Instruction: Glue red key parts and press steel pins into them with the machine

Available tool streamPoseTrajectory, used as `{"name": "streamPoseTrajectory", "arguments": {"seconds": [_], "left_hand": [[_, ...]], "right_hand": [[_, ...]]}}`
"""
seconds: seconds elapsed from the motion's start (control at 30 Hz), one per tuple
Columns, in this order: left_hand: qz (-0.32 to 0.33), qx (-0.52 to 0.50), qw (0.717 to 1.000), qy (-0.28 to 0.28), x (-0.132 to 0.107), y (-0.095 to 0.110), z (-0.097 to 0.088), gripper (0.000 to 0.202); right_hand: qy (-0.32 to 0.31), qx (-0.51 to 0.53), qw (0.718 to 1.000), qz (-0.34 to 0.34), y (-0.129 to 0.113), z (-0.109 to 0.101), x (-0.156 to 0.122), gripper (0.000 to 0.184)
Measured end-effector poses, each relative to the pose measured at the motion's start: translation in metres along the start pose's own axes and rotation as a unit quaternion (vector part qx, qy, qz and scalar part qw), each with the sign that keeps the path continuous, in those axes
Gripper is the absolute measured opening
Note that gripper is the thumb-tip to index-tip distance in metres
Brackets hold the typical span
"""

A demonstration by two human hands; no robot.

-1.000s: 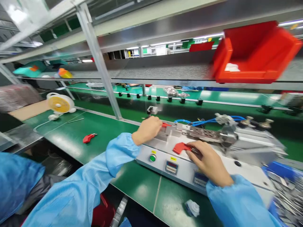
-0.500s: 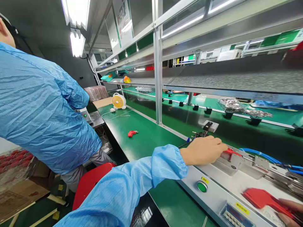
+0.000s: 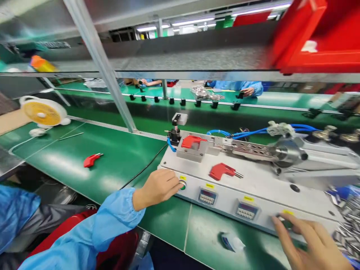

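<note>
Left hand nearer red part

Head view: red part sits in jig, beyond and right of my left hand, long axis left-right. Left fingers bunched at green button, grip unclear; my right hand, wide, by panel's right end.

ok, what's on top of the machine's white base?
A red part sits in a metal block at left; a second red part lies nearer the front edge; a metal mechanism runs rightward. What's beneath the block and parts is covered.

Smooth red plastic pieces, shiny metal slide, matt white casing, glossy green tabletop, wrinkled blue cloth sleeve
</note>
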State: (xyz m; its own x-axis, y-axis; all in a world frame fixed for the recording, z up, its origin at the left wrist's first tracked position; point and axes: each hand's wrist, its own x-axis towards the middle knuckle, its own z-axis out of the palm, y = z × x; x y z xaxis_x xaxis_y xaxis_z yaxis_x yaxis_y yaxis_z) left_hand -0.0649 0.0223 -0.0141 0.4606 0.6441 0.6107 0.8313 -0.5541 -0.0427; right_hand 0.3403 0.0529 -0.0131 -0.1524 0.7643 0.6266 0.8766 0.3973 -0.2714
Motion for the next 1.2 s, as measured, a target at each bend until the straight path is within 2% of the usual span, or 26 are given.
{"name": "streamPoseTrajectory", "arguments": {"seconds": [0.07,0.13,0.2,0.27,0.4,0.47,0.6,0.73,0.87,0.97,1.1,1.2], "left_hand": [[-0.015,-0.014,0.999,-0.026,0.003,0.002,-0.003,0.034],[-0.029,-0.033,0.997,-0.062,0.005,0.003,-0.009,0.031],[-0.043,-0.044,0.994,-0.086,0.005,0.006,-0.013,0.027],[-0.066,-0.040,0.994,-0.076,0.004,0.009,-0.012,0.025],[-0.121,-0.025,0.992,-0.024,0.001,0.018,-0.001,0.029],[-0.142,-0.044,0.989,-0.024,-0.001,0.020,0.000,0.029],[-0.163,-0.095,0.981,-0.034,-0.005,0.024,-0.005,0.027],[-0.174,-0.129,0.976,0.016,0.000,0.033,-0.012,0.023],[-0.130,-0.144,0.979,0.057,0.023,0.044,-0.014,0.014],[-0.087,-0.150,0.984,0.044,0.051,0.050,-0.010,0.014],[-0.065,-0.128,0.989,-0.042,0.090,0.055,-0.004,0.029],[-0.058,-0.087,0.985,-0.134,0.116,0.059,-0.002,0.027]], "right_hand": [[-0.011,0.021,0.999,-0.032,-0.003,-0.007,0.003,0.038],[-0.053,0.061,0.996,-0.041,-0.004,-0.014,0.010,0.041],[-0.091,0.083,0.992,-0.014,-0.003,-0.018,0.015,0.043],[-0.101,0.079,0.991,0.025,-0.001,-0.021,0.017,0.044],[-0.076,0.076,0.991,0.083,-0.003,-0.020,0.010,0.043],[-0.058,0.095,0.990,0.090,-0.005,-0.015,0.002,0.040],[0.042,0.104,0.991,0.079,-0.008,0.005,-0.022,0.035],[0.107,0.063,0.990,0.073,-0.007,0.028,-0.048,0.032],[0.115,0.035,0.990,0.070,-0.003,0.035,-0.058,0.031],[0.112,0.027,0.991,0.061,-0.002,0.034,-0.059,0.031],[0.156,0.022,0.988,-0.001,-0.002,0.037,-0.056,0.029],[0.183,0.010,0.982,-0.039,-0.002,0.040,-0.055,0.029]]}}
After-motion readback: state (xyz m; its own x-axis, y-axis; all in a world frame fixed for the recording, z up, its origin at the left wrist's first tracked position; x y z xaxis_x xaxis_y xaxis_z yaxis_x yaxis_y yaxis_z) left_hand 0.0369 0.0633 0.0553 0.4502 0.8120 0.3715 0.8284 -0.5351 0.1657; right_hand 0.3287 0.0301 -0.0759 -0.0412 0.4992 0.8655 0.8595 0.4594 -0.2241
